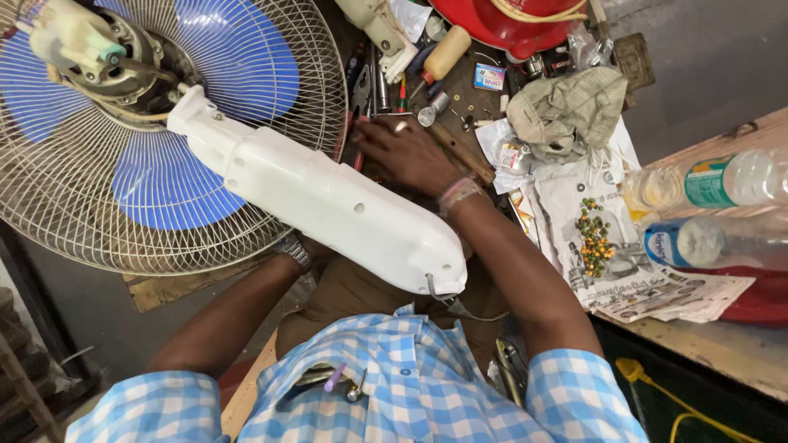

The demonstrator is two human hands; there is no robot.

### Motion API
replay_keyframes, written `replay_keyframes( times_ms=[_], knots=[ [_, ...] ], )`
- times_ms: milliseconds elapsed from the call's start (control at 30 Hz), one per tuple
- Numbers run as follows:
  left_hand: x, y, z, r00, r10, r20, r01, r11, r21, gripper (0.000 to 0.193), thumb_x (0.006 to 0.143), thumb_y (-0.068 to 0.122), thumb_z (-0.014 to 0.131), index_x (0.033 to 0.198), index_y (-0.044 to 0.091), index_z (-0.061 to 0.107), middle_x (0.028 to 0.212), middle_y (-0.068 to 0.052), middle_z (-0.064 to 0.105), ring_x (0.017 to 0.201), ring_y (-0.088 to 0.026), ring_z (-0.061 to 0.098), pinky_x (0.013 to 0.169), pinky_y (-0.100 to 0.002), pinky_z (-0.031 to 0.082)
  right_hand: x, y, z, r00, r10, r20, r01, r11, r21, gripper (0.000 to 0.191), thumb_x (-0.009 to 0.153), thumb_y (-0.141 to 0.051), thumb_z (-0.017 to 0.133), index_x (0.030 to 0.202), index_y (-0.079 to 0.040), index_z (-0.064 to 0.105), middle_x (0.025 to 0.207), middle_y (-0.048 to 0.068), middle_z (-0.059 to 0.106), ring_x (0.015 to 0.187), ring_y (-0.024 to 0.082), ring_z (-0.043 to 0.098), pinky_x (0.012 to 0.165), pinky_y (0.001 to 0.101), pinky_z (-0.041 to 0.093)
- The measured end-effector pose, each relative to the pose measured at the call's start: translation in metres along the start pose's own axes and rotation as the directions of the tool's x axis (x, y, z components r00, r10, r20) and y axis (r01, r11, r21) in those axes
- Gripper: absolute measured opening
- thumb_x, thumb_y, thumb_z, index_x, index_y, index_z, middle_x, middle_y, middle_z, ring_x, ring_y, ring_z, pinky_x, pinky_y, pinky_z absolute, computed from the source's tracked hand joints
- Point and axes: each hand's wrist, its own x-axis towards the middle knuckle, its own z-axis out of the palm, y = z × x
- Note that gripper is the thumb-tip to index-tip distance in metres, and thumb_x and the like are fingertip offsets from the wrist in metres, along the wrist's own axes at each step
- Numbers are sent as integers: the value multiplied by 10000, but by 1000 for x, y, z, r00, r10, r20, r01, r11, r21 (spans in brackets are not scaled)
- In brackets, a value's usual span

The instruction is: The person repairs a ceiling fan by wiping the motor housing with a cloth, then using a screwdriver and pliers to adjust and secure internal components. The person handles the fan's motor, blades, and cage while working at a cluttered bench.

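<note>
A table fan lies tilted across my lap, its wire guard [271,123] and blue blades [164,180] to the left and its bare motor [123,66] at the top left. Its long white neck housing [328,205] runs down to the middle. My left hand [312,244] sits under that housing and is mostly hidden; only the wrist with a metal watch shows. My right hand [406,154] lies palm down on a row of tools [382,82] beyond the housing. A red handle [359,157] peeks out at its left edge. Whether its fingers grip anything is hidden.
On the cluttered bench to the right are a crumpled cloth [566,107], a newspaper [624,271], two plastic bottles [714,180] [706,242] and a small box [489,77]. A red tub [509,25] stands at the back. A yellow cord [657,385] trails at lower right.
</note>
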Motion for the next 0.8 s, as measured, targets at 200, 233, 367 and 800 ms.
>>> replay_keyframes(
  times_ms=[200, 233, 367, 800],
  knots=[
    [8, 5, 3, 996, -55, 65, 48, 994, 103, 749, 885, 563, 652, 1495, 163, 481, 1528, -171, 484, 1393, -385, 454, 1130, -552, 368, 14, 8, 5, 989, -11, 150, 18, 999, -44, 336, 992, -431, 599, 1200, -192, 713, 1580, 122, 458, 1496, 363, 329, 1169, 630, 247],
    [9, 4, 4, 997, -50, 67, 45, 996, 76, 749, 887, 564, 648, 1496, 162, 478, 1530, -173, 481, 1395, -387, 450, 1133, -550, 365, 11, 11, 4, 984, 37, 172, -24, 997, -77, 333, 987, -441, 600, 1178, -193, 714, 1595, 121, 449, 1497, 368, 312, 1176, 641, 219],
    [8, -1, 8, 996, -53, 69, 53, 999, 14, 744, 892, 561, 642, 1494, 158, 475, 1527, -176, 479, 1394, -392, 445, 1133, -543, 363, -2, 28, 0, 978, 206, 36, -202, 974, -99, 327, 940, -389, 629, 1205, -236, 746, 1608, 115, 409, 1530, 416, 204, 1183, 703, 103],
    [21, -3, 6, 973, -191, 130, 154, 955, 252, 696, 889, 524, 655, 1454, 149, 499, 1481, -176, 500, 1351, -391, 466, 1102, -535, 379, -41, 20, -21, 764, 539, -354, -537, 836, 115, 307, 882, -110, 777, 1187, -135, 752, 1490, 174, 555, 1388, 413, 472, 1136, 538, 395]
  ],
)
